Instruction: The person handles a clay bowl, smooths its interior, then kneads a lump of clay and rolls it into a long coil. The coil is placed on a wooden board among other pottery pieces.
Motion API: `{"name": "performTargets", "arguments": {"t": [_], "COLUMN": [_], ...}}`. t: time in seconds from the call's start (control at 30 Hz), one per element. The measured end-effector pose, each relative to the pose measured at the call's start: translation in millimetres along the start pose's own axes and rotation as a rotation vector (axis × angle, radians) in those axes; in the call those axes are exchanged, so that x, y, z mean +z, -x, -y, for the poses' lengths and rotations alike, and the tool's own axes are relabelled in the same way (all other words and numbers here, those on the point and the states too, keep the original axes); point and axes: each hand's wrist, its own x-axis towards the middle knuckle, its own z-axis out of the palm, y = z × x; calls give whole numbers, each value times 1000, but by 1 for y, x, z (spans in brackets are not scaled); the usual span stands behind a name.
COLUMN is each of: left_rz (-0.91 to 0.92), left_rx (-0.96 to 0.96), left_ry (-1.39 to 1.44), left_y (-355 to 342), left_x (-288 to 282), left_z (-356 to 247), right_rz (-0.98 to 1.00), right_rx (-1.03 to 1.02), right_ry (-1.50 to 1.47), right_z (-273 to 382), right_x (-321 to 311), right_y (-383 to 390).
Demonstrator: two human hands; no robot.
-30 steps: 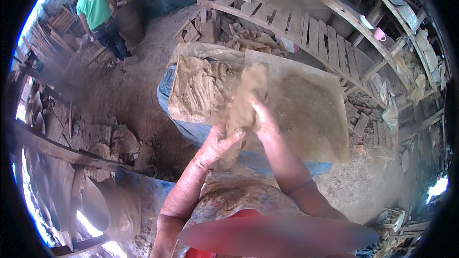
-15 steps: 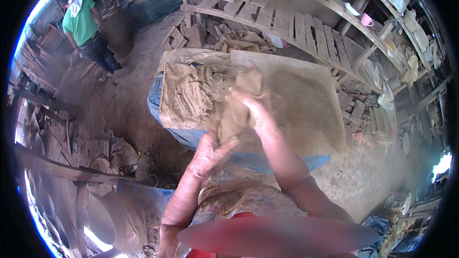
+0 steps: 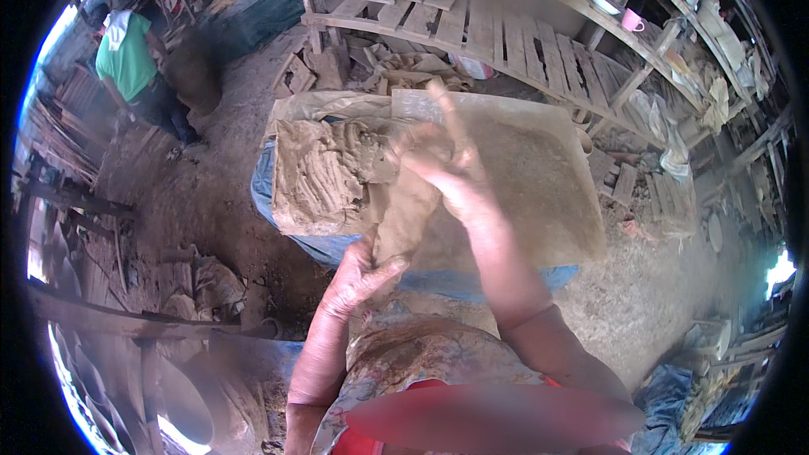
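A long lump of wet brown clay [image 3: 407, 219] slants across the front middle of the work table. Its near end sits in my left hand [image 3: 358, 278], with the thumb on one side and the fingers closed round the other. Over its far end is my right hand [image 3: 451, 173], blurred by motion, fingers spread and one stretched away from me; whether the palm touches the clay cannot be made out. Just left of the lump lies a big ridged heap of clay [image 3: 316, 173]. A flat, clay-smeared board [image 3: 535, 177] covers the table's right side.
Blue plastic sheeting [image 3: 329, 248] hangs under the table edge. Beyond stands a slatted wooden rack [image 3: 506, 38], with a pink mug [image 3: 632, 21] and a white bowl [image 3: 604, 3] on the shelf above. At the far left a person in a green shirt [image 3: 126, 63] stands beside a dark rounded mound [image 3: 194, 76].
My right hand has lifted from lying along the clay, and its fingers now spread upward and apart. My left hand keeps hold of the near end. The view has shifted slightly.
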Motion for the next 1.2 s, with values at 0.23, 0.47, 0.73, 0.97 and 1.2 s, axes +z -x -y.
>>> {"name": "performTargets", "arguments": {"t": [0.23,0.47,0.73,0.97,1.2], "left_rz": [168,-235,-261,-246,-64], "left_rx": [-144,406,219,-38,100], "left_ry": [465,-242,209,-116,287], "left_y": [-1,-14,-12,-5,-9], "left_x": [-10,16,17,17,9], "left_z": [-19,7,12,5,-16], "right_rz": [111,-144,122,-175,367], "right_rx": [336,100,338,101,68], "right_ry": [-463,47,-130,238,-448], "right_z": [-23,-46,-39,-62,-21], "right_x": [15,14,7,23,22], "right_y": [28,32,27,35,16]}}
